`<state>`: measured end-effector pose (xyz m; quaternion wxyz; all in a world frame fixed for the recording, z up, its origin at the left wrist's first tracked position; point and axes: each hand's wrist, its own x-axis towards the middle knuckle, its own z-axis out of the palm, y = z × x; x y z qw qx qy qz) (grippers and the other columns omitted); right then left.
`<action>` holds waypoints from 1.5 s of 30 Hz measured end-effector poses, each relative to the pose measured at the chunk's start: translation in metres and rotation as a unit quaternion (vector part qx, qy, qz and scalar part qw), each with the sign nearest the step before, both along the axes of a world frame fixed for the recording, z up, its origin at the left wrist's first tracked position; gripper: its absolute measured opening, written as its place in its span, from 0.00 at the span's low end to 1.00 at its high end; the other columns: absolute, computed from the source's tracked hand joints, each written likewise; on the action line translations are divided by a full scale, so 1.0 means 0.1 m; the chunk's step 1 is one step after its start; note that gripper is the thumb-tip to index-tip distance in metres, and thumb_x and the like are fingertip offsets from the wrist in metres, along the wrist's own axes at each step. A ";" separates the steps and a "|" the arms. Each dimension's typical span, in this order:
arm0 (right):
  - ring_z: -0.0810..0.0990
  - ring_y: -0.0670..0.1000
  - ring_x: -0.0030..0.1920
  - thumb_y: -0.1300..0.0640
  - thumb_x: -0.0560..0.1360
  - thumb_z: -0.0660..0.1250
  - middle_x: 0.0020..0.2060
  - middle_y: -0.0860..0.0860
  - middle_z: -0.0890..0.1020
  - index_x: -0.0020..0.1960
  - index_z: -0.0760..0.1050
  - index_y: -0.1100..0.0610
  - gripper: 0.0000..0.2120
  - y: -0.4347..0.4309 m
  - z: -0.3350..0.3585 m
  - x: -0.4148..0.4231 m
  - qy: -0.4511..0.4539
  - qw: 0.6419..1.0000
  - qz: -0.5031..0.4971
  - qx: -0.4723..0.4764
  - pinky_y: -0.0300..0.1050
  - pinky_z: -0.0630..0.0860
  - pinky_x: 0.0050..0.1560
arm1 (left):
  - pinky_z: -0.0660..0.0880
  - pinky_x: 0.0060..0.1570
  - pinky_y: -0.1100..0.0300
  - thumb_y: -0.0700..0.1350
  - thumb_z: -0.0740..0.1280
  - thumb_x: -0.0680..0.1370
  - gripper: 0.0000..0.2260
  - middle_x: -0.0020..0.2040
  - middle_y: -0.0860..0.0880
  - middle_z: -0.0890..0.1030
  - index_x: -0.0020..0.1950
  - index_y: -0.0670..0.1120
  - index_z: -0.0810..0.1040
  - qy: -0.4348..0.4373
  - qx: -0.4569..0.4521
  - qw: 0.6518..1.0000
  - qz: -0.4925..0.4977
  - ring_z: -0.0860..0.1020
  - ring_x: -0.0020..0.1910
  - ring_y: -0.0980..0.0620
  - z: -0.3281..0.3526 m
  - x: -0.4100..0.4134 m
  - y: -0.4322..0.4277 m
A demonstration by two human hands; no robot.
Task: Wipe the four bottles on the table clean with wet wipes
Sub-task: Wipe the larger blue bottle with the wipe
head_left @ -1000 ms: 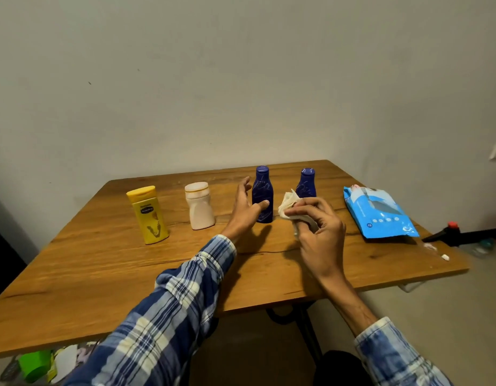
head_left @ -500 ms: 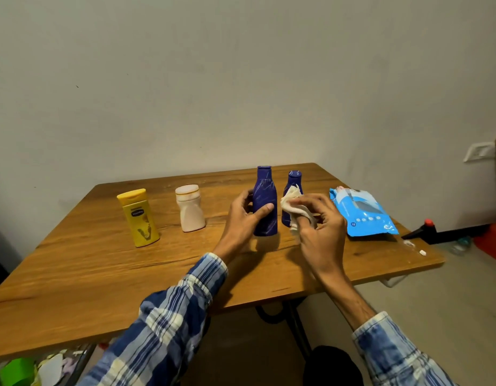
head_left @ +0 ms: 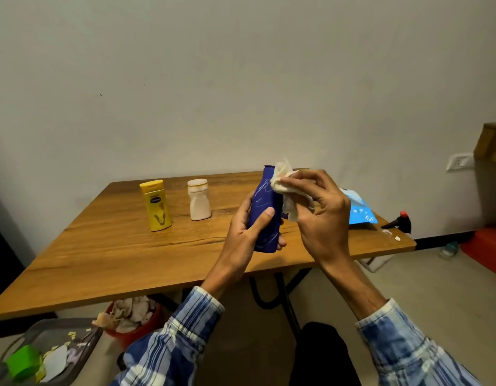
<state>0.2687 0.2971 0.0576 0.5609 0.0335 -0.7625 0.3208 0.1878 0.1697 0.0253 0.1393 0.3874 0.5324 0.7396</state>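
Observation:
My left hand point(head_left: 245, 232) grips a dark blue bottle point(head_left: 265, 201) and holds it lifted above the wooden table point(head_left: 115, 246). A crumpled white wet wipe point(head_left: 284, 185) is pinched in my right hand point(head_left: 322, 215) and pressed against the bottle's upper right side. A yellow bottle point(head_left: 156, 205) and a white bottle point(head_left: 199, 199) stand upright at the table's back left. The second blue bottle is hidden behind my hands.
A blue wet-wipe pack point(head_left: 358, 211) lies at the table's right, behind my right hand. Small white scraps point(head_left: 391, 235) sit near the right corner. A red bin of used wipes point(head_left: 132, 316) and a grey tray point(head_left: 46, 355) stand on the floor below the table.
My left hand closed on the blue bottle and lifted it off the table toward me. My right hand brought the wipe onto the bottle's side. The camera tilted down.

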 end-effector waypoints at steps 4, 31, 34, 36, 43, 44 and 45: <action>0.76 0.49 0.61 0.68 0.75 0.71 0.59 0.53 0.77 0.60 0.82 0.58 0.15 -0.27 -0.11 0.18 -0.051 0.993 0.002 0.102 0.45 0.82 0.54 | 0.81 0.54 0.53 0.46 0.65 0.82 0.17 0.64 0.49 0.80 0.70 0.56 0.72 -0.006 0.023 0.999 0.022 0.82 0.59 0.46 0.05 0.15 -0.09; 0.79 0.50 0.54 0.66 0.76 0.68 0.56 0.54 0.77 0.59 0.82 0.60 0.12 -0.28 0.30 0.37 -0.020 0.991 -0.022 0.128 0.45 0.82 0.50 | 0.79 0.42 0.49 0.45 0.60 0.81 0.25 0.57 0.40 0.78 0.79 0.50 0.62 0.028 0.019 0.999 -0.035 0.79 0.46 0.43 0.09 0.40 -0.33; 0.78 0.51 0.54 0.65 0.74 0.69 0.57 0.54 0.78 0.60 0.82 0.58 0.15 -0.42 0.08 0.40 -0.086 0.967 0.007 0.239 0.46 0.81 0.53 | 0.81 0.43 0.54 0.49 0.59 0.80 0.27 0.55 0.43 0.82 0.78 0.43 0.63 -0.096 0.095 0.989 -0.054 0.82 0.50 0.47 0.13 0.39 -0.34; 0.78 0.50 0.56 0.69 0.73 0.69 0.57 0.53 0.78 0.60 0.82 0.57 0.17 -0.45 -0.03 0.42 -0.099 0.970 0.025 0.220 0.45 0.81 0.55 | 0.81 0.44 0.57 0.51 0.60 0.80 0.28 0.51 0.43 0.83 0.77 0.39 0.64 -0.175 0.121 0.975 -0.059 0.82 0.48 0.49 0.14 0.38 -0.36; 0.80 0.47 0.56 0.70 0.73 0.70 0.54 0.52 0.79 0.53 0.84 0.58 0.12 -0.37 -0.01 0.44 -0.076 0.990 0.060 0.102 0.42 0.81 0.52 | 0.79 0.50 0.59 0.48 0.62 0.81 0.19 0.55 0.45 0.82 0.69 0.40 0.73 -0.151 0.067 0.983 -0.084 0.81 0.51 0.51 0.18 0.34 -0.37; 0.80 0.47 0.55 0.70 0.74 0.70 0.53 0.51 0.80 0.52 0.84 0.59 0.11 -0.34 0.05 0.44 -0.053 0.996 0.061 0.041 0.42 0.81 0.52 | 0.78 0.53 0.59 0.46 0.63 0.81 0.20 0.59 0.46 0.82 0.72 0.42 0.71 -0.121 0.056 0.988 -0.074 0.81 0.56 0.51 0.17 0.33 -0.35; 0.81 0.48 0.55 0.69 0.75 0.70 0.52 0.51 0.80 0.51 0.83 0.59 0.09 -0.32 0.11 0.45 -0.036 0.997 0.061 0.011 0.42 0.81 0.51 | 0.78 0.56 0.60 0.45 0.65 0.80 0.21 0.62 0.46 0.82 0.73 0.43 0.71 -0.101 0.048 0.992 -0.059 0.80 0.60 0.51 0.17 0.33 -0.33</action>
